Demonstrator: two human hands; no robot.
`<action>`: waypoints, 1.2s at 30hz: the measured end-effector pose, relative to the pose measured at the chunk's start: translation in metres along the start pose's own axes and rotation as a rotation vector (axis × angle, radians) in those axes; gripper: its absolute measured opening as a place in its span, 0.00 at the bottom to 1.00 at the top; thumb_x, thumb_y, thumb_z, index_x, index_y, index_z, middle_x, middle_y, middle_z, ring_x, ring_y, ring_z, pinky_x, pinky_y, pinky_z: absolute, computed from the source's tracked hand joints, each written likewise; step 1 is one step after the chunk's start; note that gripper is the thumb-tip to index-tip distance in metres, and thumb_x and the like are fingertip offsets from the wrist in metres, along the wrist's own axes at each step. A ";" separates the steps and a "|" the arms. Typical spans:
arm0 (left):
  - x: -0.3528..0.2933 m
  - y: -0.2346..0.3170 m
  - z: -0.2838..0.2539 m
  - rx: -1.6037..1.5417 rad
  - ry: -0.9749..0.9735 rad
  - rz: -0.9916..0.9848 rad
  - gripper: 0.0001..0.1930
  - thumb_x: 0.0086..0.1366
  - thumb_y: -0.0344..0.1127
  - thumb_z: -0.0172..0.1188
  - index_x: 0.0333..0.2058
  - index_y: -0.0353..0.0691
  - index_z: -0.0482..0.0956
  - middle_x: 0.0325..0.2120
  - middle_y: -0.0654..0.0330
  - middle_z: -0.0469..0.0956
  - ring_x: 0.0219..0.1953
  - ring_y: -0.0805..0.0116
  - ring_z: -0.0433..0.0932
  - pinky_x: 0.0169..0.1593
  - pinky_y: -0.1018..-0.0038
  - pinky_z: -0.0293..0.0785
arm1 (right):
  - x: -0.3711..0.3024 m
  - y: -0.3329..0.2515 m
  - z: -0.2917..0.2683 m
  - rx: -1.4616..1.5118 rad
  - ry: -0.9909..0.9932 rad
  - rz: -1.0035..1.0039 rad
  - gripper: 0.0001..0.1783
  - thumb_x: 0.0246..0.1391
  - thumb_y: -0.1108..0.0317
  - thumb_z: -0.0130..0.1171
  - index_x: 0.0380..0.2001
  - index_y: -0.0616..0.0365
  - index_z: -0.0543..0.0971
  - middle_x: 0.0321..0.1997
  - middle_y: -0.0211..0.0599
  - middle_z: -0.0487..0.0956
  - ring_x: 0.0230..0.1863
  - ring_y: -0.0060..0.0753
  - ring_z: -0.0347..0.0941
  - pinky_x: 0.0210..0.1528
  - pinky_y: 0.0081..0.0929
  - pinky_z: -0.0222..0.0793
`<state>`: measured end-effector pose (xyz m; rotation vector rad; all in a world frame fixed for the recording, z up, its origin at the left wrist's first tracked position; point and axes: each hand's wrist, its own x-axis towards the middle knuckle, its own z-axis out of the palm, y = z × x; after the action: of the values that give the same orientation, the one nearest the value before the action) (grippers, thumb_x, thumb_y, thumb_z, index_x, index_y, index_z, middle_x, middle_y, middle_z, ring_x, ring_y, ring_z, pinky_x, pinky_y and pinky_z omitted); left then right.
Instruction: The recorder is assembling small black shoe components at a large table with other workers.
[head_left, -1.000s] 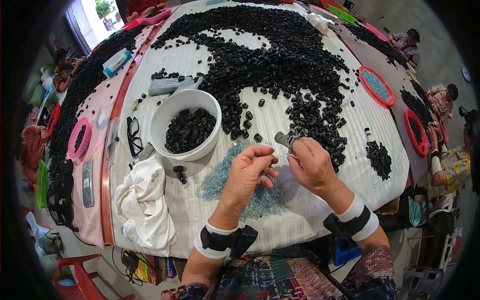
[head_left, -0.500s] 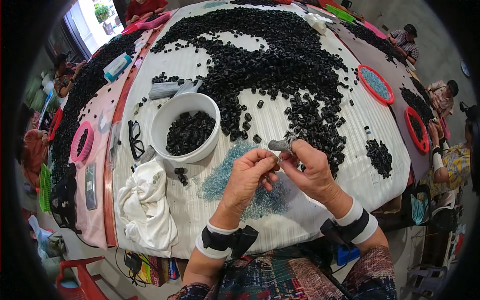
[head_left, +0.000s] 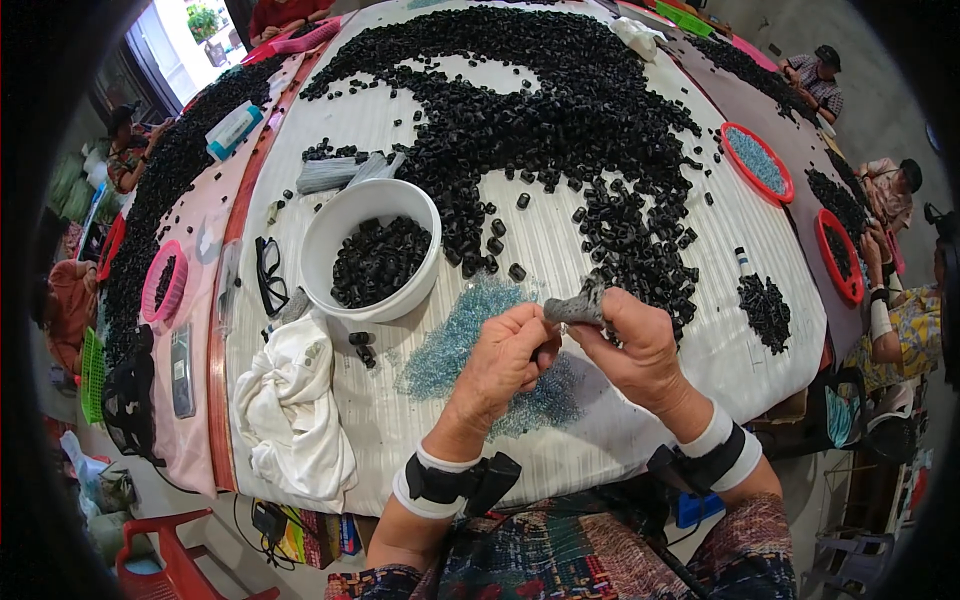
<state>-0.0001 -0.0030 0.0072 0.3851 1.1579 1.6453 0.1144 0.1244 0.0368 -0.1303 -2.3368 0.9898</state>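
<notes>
My left hand (head_left: 503,350) is closed in a pinch, thumb against forefinger; whatever lies between its fingertips is too small to make out. Facing it, my right hand (head_left: 632,345) is also closed, its fingertips almost meeting the left ones. A grey, knitted-looking sleeve (head_left: 577,307) seems to cover the right forefinger. Under both hands spreads a heap of small clear bluish pieces (head_left: 455,345) on the white cloth. A large pile of small black cylindrical parts (head_left: 520,120) lies beyond. To the left, a white bucket (head_left: 428,215) holds more black parts (head_left: 380,265).
Left of me lie a crumpled white cloth (head_left: 290,410), eyeglasses (head_left: 268,277) and bundled grey strips (head_left: 330,175). Thin black pieces (head_left: 764,310) lie right. Red baskets (head_left: 735,170) stand on the right-hand table. Other people (head_left: 890,190) sit along both sides.
My left fingers have closed further and now meet the tip of the grey sleeve. My right hand has shifted slightly right and turned a little.
</notes>
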 end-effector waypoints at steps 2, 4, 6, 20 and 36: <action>0.000 0.000 0.000 0.033 0.015 -0.018 0.13 0.67 0.41 0.50 0.27 0.41 0.73 0.15 0.69 0.69 0.11 0.86 0.57 0.14 0.86 0.50 | -0.001 -0.002 -0.001 0.033 -0.021 0.098 0.07 0.45 0.81 0.61 0.29 0.63 0.75 0.24 0.36 0.73 0.24 0.24 0.70 0.25 0.23 0.66; -0.001 -0.003 -0.002 0.056 -0.042 0.019 0.15 0.67 0.43 0.50 0.25 0.41 0.73 0.13 0.70 0.66 0.11 0.86 0.56 0.14 0.86 0.49 | -0.002 -0.004 -0.001 0.038 -0.002 0.033 0.07 0.46 0.80 0.60 0.30 0.63 0.75 0.24 0.36 0.74 0.24 0.22 0.71 0.26 0.22 0.67; 0.000 -0.004 0.000 0.098 -0.035 0.008 0.16 0.68 0.44 0.49 0.25 0.41 0.73 0.13 0.71 0.65 0.11 0.86 0.55 0.14 0.86 0.49 | -0.005 0.008 0.008 0.179 0.068 0.096 0.07 0.47 0.80 0.60 0.31 0.63 0.75 0.25 0.36 0.74 0.24 0.22 0.71 0.26 0.22 0.67; 0.001 -0.007 0.002 0.149 -0.022 0.037 0.19 0.69 0.43 0.49 0.48 0.32 0.67 0.25 0.68 0.67 0.20 0.85 0.62 0.17 0.89 0.56 | -0.015 0.021 0.001 0.114 0.137 0.185 0.06 0.49 0.80 0.60 0.31 0.64 0.74 0.25 0.34 0.71 0.23 0.19 0.68 0.25 0.20 0.65; 0.005 -0.007 0.001 -0.186 -0.141 0.091 0.14 0.69 0.35 0.48 0.47 0.29 0.70 0.37 0.55 0.77 0.28 0.74 0.78 0.22 0.84 0.73 | -0.013 0.005 -0.005 0.094 0.126 0.173 0.06 0.49 0.80 0.59 0.31 0.64 0.74 0.25 0.34 0.72 0.24 0.19 0.69 0.24 0.18 0.65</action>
<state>0.0020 0.0019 0.0004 0.4318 0.8857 1.7595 0.1268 0.1271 0.0296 -0.3525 -2.1882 1.1395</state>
